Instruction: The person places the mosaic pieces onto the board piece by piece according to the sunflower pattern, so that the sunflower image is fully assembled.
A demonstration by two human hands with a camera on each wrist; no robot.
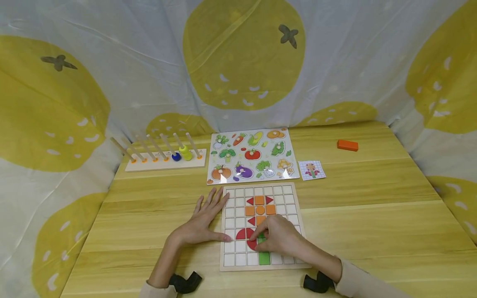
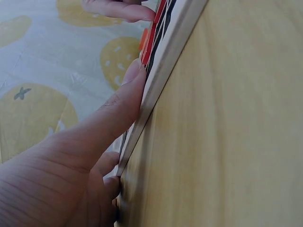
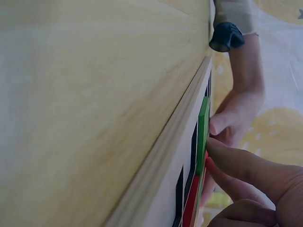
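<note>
The square grid board (image 1: 229, 260) lies at the front of the table, with red, orange and green tiles in its cells. My left hand (image 1: 203, 221) rests spread along its left edge, thumb on the rim beside a red quarter-circle tile (image 1: 241, 234). Over the lower middle of the board, my right hand (image 1: 277, 236) pinches another red quarter-circle tile (image 1: 251, 245) between thumb and forefinger, low against the grid. A green square tile (image 1: 264, 258) lies just below that thumb. From the right wrist view, the thumb overlaps a green tile (image 3: 202, 127). My right hand hides some cells.
Behind the board lies a vegetable puzzle (image 1: 252, 167). A pegged rack (image 1: 165, 164) with blue and yellow beads stands at the back left. To the right are a small pattern card (image 1: 312, 170) and an orange block (image 1: 347, 145). Printed cloth (image 1: 149, 74) hangs around the table.
</note>
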